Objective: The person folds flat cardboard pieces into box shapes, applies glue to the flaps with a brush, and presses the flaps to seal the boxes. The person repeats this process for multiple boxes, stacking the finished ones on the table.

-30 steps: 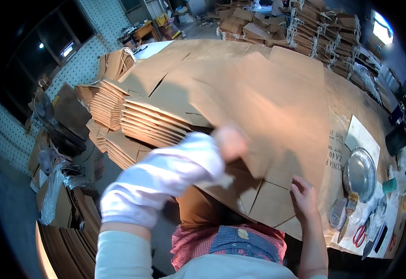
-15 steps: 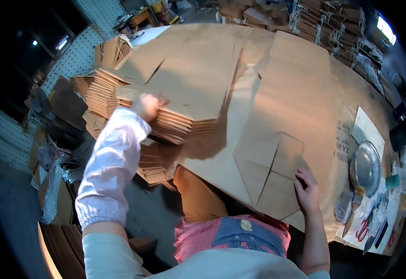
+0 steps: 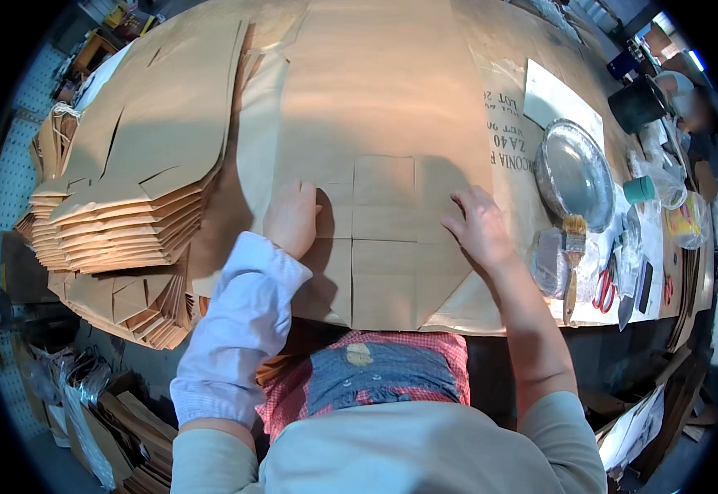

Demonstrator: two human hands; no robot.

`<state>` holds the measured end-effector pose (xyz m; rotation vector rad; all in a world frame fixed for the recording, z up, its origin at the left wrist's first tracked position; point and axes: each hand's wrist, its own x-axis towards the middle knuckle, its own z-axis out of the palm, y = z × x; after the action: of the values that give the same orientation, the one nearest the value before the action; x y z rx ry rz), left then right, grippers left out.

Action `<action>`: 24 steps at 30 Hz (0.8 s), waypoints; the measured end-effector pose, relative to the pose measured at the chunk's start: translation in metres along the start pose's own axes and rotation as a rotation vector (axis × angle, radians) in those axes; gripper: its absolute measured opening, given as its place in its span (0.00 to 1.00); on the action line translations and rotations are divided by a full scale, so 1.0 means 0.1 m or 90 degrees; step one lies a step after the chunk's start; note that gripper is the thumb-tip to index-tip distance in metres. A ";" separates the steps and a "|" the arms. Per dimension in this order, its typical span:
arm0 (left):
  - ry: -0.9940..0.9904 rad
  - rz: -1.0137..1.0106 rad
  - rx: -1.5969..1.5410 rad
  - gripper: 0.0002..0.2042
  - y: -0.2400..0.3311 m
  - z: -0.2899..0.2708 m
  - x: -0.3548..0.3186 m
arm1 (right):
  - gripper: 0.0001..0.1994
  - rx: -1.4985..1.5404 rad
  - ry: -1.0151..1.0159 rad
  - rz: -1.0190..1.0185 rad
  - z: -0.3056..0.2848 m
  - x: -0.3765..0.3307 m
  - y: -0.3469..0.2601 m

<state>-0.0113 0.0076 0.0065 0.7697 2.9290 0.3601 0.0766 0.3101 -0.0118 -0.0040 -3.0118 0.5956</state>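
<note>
"Where does the paper (image 3: 383,99) lie?"

"Flat in the middle of the tabletop (image 3: 503,49), its creased end nearest the person."

"And the left grip (image 3: 291,218)?"

"Over the paper's left side, fingers curled. Whether they pinch anything, one cannot tell."

"The right grip (image 3: 484,226)?"

"Near the paper's right edge, thumb and fingers apart with a gap between. Whether it touches the paper is unclear."

"What sits off to the left?"

"A stack (image 3: 128,222) of folded brown paper, its layers fanned at the near end."

"And to the right?"

"A round bowl (image 3: 547,169), a brush (image 3: 572,267) at its near rim, and red-handled scissors (image 3: 605,293) just beside the brush."
</note>
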 end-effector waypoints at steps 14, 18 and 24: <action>-0.191 0.036 -0.137 0.08 -0.32 -0.05 0.07 | 0.12 -0.070 -0.244 -0.141 -0.20 0.21 0.14; -0.121 0.171 0.127 0.06 -0.09 -0.03 -0.04 | 0.07 -0.189 -0.195 -0.351 -0.24 0.14 0.02; 0.037 0.250 0.286 0.16 0.11 0.01 -0.32 | 0.16 -0.310 -0.154 -0.317 -0.22 -0.07 -0.20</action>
<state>0.0218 0.0013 0.0095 1.4173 2.9296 -0.2742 0.0851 0.3003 0.0155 0.8109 -3.1035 -0.1954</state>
